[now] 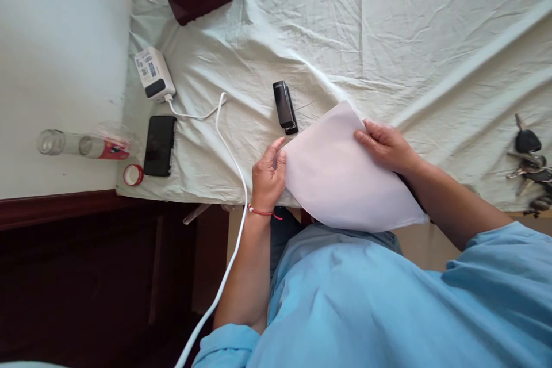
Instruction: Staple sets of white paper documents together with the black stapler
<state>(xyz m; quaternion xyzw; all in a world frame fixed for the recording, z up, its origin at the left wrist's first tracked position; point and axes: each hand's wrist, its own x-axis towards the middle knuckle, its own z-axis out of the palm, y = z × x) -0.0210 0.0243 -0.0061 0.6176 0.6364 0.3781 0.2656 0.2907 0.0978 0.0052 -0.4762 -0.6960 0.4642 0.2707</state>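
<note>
my left hand and right hand both pinch the paper sheets square, stapler untouched at 11 o'clock, stapling not yet done.

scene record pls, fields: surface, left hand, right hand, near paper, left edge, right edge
surface: table under a wrinkled pale sheet
left hand: grips the left edge of the paper
right hand: grips the paper's upper right edge
near paper: black stapler just beyond it, apart
left edge: phone, charger with white cable, bottle lying on its side, cap
right edge: keys
</note>
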